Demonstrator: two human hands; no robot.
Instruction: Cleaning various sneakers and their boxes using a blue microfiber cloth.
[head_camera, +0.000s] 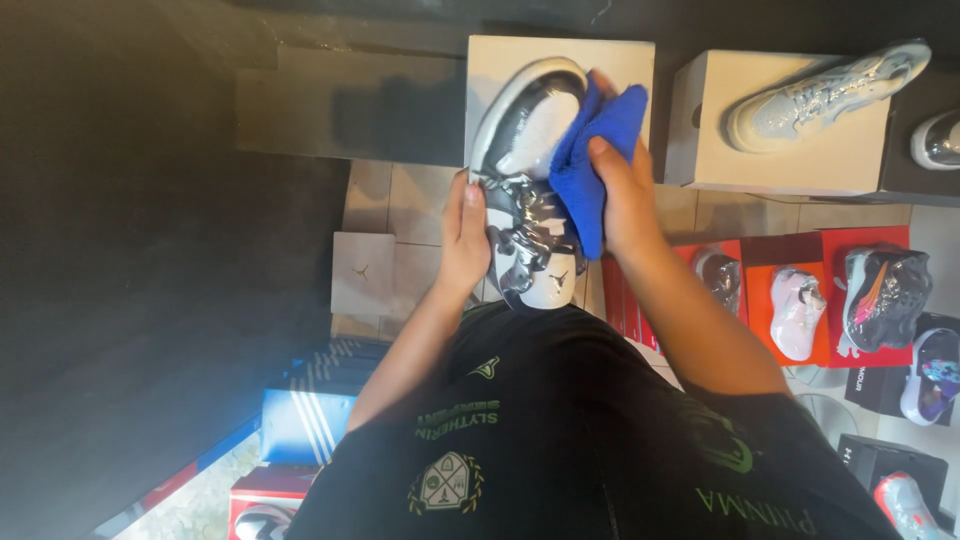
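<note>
While the left hand (462, 235) pinches the wrapped sneaker (527, 190) and the right hand (622, 195) clamps the blue cloth (590, 160), hard rubbing might tear what looks like plastic film.

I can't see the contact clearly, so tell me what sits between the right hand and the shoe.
A folded blue cloth lies between the right hand and the black-and-white shoe. The left hand holds the shoe's other side bare.

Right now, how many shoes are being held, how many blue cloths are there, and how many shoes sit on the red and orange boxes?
Held shoe: 1
Blue cloth: 1
Shoes on red and orange boxes: 3
Total: 5
</note>
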